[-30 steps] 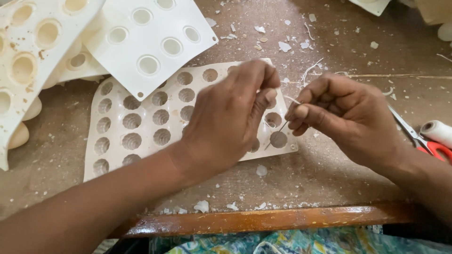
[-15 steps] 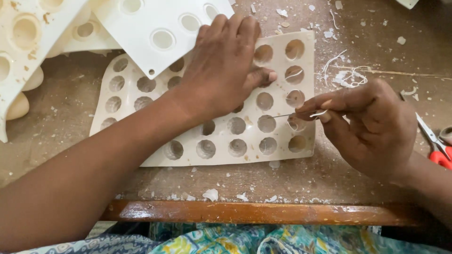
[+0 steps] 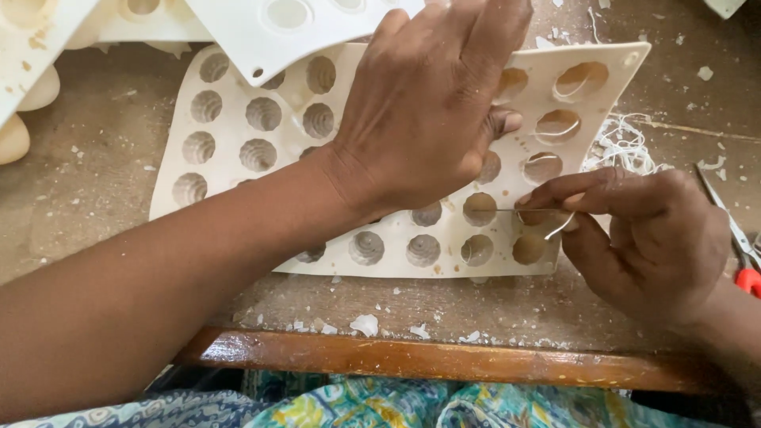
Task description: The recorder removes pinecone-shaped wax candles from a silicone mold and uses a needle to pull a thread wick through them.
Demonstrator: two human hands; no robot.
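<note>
— On the bench's near edge (image 3: 444,361) we have the mould (image 3: 238,119) lying flat, a cream sheet of round ribbed cups, with its far left corner tucked under another white tray (image 3: 238,32). Where do we stand with the hands?

— Our left hand (image 3: 428,103) lies palm down across the middle of the mould, fingers spread and reaching toward the far edge, thumb tip resting by a cup in the right half. It grips nothing; it presses the sheet flat.

— And the right hand (image 3: 642,238)?

— Pinched shut. Thumb and forefinger close together on a thin wire or needle (image 3: 495,210) that runs level to the left, over a cup in the second row from the near edge. A pale curl of trimmed material (image 3: 559,226) hangs just beneath the fingertips.

— How do we do this well?

— We judge it wants a light touch: keep the left palm firm so the soft sheet does not buckle, and hold the pressing fingers close to the cup being worked. Guide the wire along the rim rather than digging into the ribbing. Keep the pinch near the tip for control.

— Anything to watch nearby?

— Scissors (image 3: 741,254) with a red handle lie just right of our right hand, and a tangle of white shavings (image 3: 622,143) sits beyond it, touching the mould's right edge. Crumbs scatter over the bench; we should keep them out of the cups
</note>
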